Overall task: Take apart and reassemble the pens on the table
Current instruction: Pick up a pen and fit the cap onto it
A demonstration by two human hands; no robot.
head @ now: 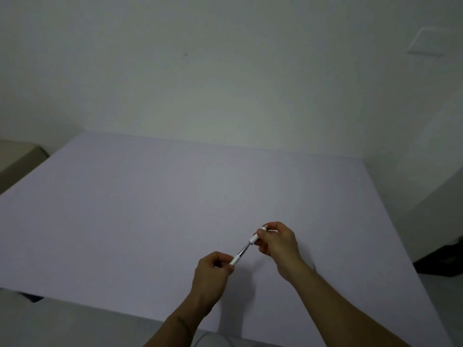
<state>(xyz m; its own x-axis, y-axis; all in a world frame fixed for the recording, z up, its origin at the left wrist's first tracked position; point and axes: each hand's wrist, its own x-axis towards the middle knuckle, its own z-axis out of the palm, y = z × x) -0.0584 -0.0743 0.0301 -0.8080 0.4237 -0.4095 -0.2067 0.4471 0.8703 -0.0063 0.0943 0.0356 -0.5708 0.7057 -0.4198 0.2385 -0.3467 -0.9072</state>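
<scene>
A white pen is held in the air above the pale table [150, 209], split in two. My left hand [213, 274] pinches the pen body [238, 257], whose grey tip section points up and to the right. My right hand [275, 242] grips the white cap [256, 236], whose open end sits just at the pen's tip. The two parts lie in one slanted line. The back end of the body is hidden in my left fingers. No other pen shows on the table.
The table runs to a plain wall at the back. A beige box [17, 156] stands off the left edge, a dark object [443, 259] on the floor to the right. The near table edge cuts across below my forearms.
</scene>
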